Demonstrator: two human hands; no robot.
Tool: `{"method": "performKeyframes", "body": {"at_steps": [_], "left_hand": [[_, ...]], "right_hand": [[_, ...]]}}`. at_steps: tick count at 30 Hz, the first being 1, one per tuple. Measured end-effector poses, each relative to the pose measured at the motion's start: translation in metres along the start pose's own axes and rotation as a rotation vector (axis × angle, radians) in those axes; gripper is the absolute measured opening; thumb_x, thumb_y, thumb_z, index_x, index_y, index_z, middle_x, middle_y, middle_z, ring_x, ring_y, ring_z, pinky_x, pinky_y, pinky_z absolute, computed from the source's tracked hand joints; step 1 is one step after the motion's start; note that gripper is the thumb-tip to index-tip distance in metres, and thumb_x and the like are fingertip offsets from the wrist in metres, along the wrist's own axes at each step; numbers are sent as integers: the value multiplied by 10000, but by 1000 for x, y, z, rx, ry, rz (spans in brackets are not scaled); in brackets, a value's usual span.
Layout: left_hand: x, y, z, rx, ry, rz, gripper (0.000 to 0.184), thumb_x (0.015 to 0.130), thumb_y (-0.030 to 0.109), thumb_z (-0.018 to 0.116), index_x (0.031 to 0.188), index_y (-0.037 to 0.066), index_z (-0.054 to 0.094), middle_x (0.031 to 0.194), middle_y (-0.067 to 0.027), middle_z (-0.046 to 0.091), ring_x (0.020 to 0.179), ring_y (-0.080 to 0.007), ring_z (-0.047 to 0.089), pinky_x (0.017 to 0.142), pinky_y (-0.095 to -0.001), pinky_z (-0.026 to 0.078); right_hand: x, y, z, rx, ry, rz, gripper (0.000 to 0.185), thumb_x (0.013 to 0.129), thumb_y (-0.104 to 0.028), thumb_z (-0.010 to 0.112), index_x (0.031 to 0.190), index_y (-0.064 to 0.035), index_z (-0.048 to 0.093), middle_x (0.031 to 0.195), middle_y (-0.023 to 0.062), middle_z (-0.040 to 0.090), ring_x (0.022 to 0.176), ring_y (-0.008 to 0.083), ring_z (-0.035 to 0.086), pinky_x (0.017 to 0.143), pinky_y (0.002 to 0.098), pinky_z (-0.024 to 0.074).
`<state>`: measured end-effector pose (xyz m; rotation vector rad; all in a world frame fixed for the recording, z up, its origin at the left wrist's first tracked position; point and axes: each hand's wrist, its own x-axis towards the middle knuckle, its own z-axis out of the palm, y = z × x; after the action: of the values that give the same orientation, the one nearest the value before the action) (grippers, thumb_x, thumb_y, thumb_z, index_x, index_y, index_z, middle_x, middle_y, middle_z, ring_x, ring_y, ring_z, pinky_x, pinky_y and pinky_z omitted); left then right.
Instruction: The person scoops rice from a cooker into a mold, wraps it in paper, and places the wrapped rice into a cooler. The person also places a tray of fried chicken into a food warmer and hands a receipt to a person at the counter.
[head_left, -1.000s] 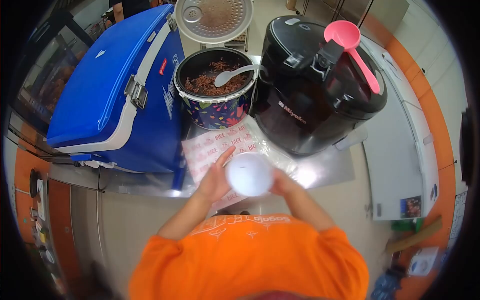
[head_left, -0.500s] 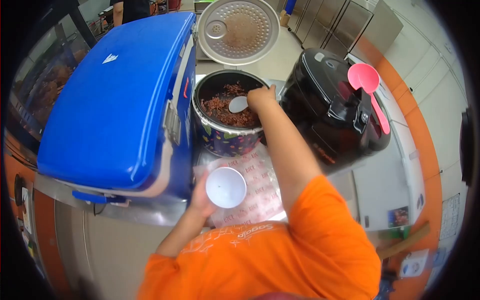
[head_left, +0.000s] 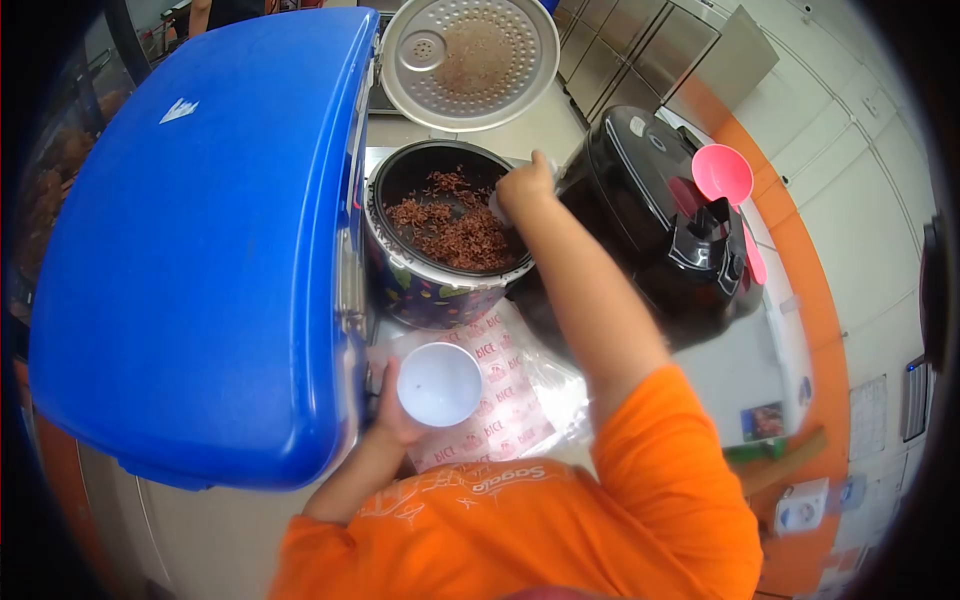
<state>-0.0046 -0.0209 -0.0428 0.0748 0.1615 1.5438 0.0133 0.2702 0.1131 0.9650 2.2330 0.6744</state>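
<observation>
My left hand [head_left: 392, 412] is closed on the side of a white bowl [head_left: 440, 385], its opening facing up and nothing visible inside but a small dark speck. My right hand [head_left: 526, 188] grips a white rice paddle [head_left: 497, 208] at the right rim of an open rice cooker [head_left: 430, 303]. Only a sliver of the paddle shows beside my fingers. Loose reddish-brown rice [head_left: 462, 238] lies in the dark inner pot. Behind it stands the raised round lid [head_left: 470, 60]. Printed wrapping paper [head_left: 495, 425] is spread below the bowl.
A big blue cooler box [head_left: 200, 260] stands close on the left. To the right is a black rice cooker [head_left: 640, 190] with its lid down and a pink ladle [head_left: 722, 174] resting on it. Part of another person [head_left: 225, 12] shows at the back left.
My right hand and the paddle have shifted toward the pot's right rim, and less of the paddle's blade shows. The camera view has tilted and moved; the bowl stays in my left hand.
</observation>
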Motion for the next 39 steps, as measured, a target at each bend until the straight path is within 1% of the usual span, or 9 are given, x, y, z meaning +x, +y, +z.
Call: {"method": "performKeyframes", "body": {"at_steps": [5, 7, 13, 17, 20, 24, 29, 34, 39], "left_hand": [[22, 2, 1, 545, 279, 305, 663, 900, 374, 467, 1437, 183, 128, 1278, -130, 440, 1171, -251, 457, 960, -404, 396], [34, 6, 4, 507, 249, 276, 785, 872, 173, 541, 1443, 268, 11, 1437, -106, 198, 1214, -225, 381, 977, -352, 352], [36, 0, 22, 469, 233, 195, 836, 866, 180, 544, 1435, 249, -65, 1482, -130, 48, 1289, -247, 279, 1018, -356, 285], [37, -3, 25, 588, 241, 202, 878, 851, 190, 550, 1423, 214, -115, 1479, -142, -161, 1370, -245, 25, 1076, -351, 151], [38, -4, 28, 590, 218, 214, 877, 852, 192, 549, 1424, 204, -115, 1481, -142, -147, 1368, -246, 42, 1077, -355, 148], [30, -4, 29, 624, 332, 231, 807, 866, 209, 530, 1442, 184, -35, 1491, -143, 12, 1344, -254, 166, 1059, -358, 215], [18, 7, 51, 465, 303, 411, 543, 929, 445, 361, 1299, 48, 380, 1244, -105, 489, 1156, -234, 470, 968, -408, 384], [49, 19, 114, 331, 241, 736, 537, 943, 463, 317, 1262, 38, 395, 1228, -105, 483, 1141, -235, 462, 1004, -390, 325], [123, 42, 135, 191, 276, 909, 430, 934, 365, 447, 1171, 6, 435, 1114, -130, 525, 1053, -253, 512, 892, -404, 432]], "right_hand": [[-24, -1, -2, 158, -106, -68, 355, 810, -236, 533, 1144, -147, 618, 1217, 57, 564, 1192, 225, 484, 1033, 494, 208], [-24, 3, 2, 250, -111, -89, 366, 788, -216, 561, 1141, -138, 617, 1187, 55, 586, 1171, 233, 502, 1043, 514, 180], [-19, -16, 17, 595, -73, -346, 396, 738, -225, 607, 1130, -276, 619, 1112, 51, 623, 1054, 265, 568, 957, 573, 204], [-13, -34, 27, 693, 59, -403, 390, 716, -232, 632, 1105, -202, 640, 1037, 64, 652, 995, 218, 593, 922, 493, 294], [3, -33, 35, 1110, -107, -484, 431, 697, -172, 621, 1109, -47, 620, 920, 123, 665, 834, 189, 620, 751, 270, 472], [-1, -25, 36, 1088, 36, -558, 417, 703, -173, 625, 1101, -49, 625, 916, 126, 665, 821, 193, 619, 782, 294, 468], [-10, -20, 39, 1283, 164, -335, 345, 716, -223, 610, 1022, -73, 665, 964, 136, 662, 896, 226, 626, 812, 291, 464], [-44, -14, 13, 1203, 243, -6, 383, 784, -260, 525, 1131, -122, 608, 1107, 101, 619, 1063, 280, 565, 948, 551, 280], [-104, 4, -27, 1093, 531, 232, 255, 779, -178, 510, 982, -102, 643, 1003, 118, 647, 981, 262, 599, 900, 490, 333]]}}
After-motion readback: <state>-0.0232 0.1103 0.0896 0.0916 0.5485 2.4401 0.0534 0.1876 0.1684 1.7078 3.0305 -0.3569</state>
